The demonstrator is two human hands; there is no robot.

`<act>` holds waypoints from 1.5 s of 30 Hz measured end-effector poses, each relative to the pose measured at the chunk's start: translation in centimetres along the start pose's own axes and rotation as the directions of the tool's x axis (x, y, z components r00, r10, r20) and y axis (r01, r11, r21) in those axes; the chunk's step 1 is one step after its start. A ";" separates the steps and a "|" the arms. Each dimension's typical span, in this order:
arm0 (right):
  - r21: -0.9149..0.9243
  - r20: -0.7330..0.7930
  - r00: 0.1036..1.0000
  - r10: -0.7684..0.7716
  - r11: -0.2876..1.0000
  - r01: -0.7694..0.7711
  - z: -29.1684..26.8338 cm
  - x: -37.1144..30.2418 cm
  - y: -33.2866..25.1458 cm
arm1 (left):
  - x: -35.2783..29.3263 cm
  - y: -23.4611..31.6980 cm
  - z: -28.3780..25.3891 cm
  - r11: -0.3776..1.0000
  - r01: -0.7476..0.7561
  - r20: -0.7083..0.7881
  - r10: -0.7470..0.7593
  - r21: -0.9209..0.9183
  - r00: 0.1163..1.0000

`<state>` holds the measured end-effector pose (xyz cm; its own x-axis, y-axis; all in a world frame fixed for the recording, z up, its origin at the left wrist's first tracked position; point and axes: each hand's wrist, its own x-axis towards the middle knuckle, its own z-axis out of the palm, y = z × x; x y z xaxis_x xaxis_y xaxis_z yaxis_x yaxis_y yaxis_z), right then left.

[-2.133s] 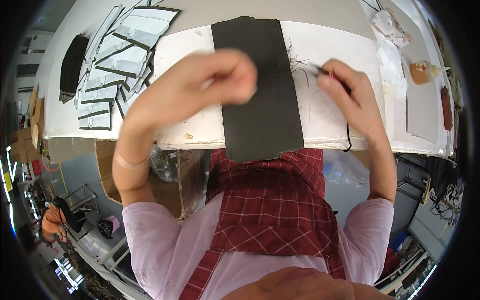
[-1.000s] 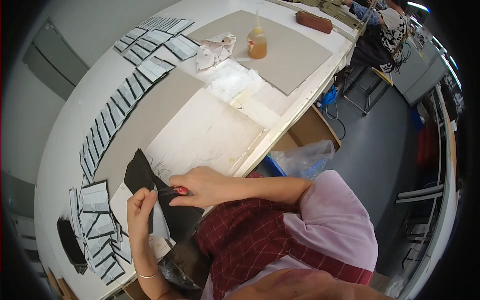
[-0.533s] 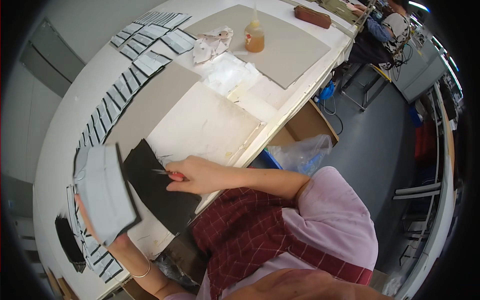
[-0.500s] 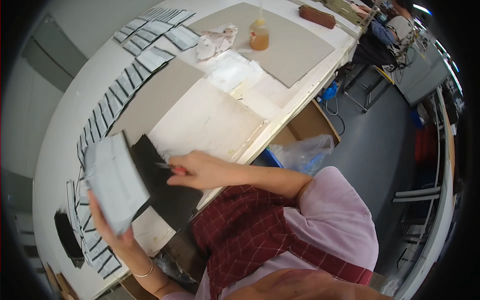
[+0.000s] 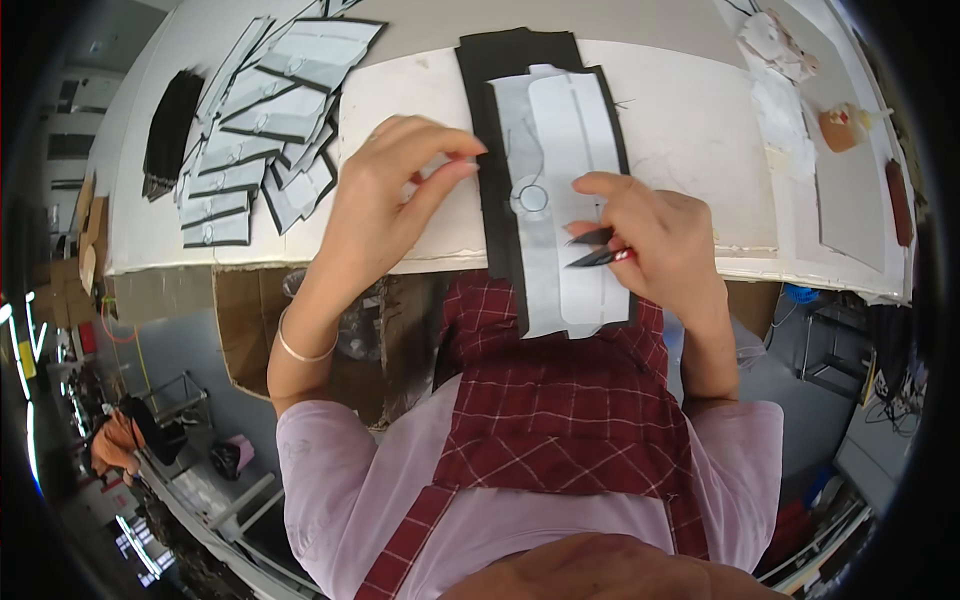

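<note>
A pale grey-white panel with black edges [image 5: 580, 120] lies over black pieces [image 5: 497, 52] at the table's front edge. Its lower end overhangs toward my apron. A round disc [image 5: 533, 198] with a loop of dark thread around it shows on the panel. Over the panel, my right hand [image 5: 655, 235] grips small snips [image 5: 598, 255] with dark blades and a red handle; its forefinger points toward the disc. My left hand [image 5: 400, 185] hovers just left of the panel, thumb and forefinger nearly together; anything between them is too small to make out.
Similar panels [image 5: 265, 120] overlap in a spread pile on the left, beside a black stack [image 5: 172, 130]. At the far right are a bottle of amber liquid [image 5: 843, 127], a crumpled cloth [image 5: 778, 45] and a brown case [image 5: 898, 203]. A cardboard box [image 5: 250, 330] stands below the table edge.
The view has swung left. The panel, earlier held up in my left hand, now lies on the black pieces. My left hand has let go of it; my right hand, still with the snips, is over it.
</note>
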<state>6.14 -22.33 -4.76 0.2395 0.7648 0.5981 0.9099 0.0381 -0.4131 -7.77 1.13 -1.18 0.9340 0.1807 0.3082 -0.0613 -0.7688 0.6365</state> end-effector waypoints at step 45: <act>-0.157 0.020 0.989 -0.144 0.977 0.146 3.3 -1.5 -0.6 | 2.3 -1.0 2.5 0.983 -0.179 0.223 0.166 0.039 0.961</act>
<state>4.08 -21.35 -7.65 0.0988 0.7640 0.6376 0.9768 0.0478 -0.2086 -4.68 0.82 -2.89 0.9656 -0.0908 0.2437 -0.2135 -0.8121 0.5431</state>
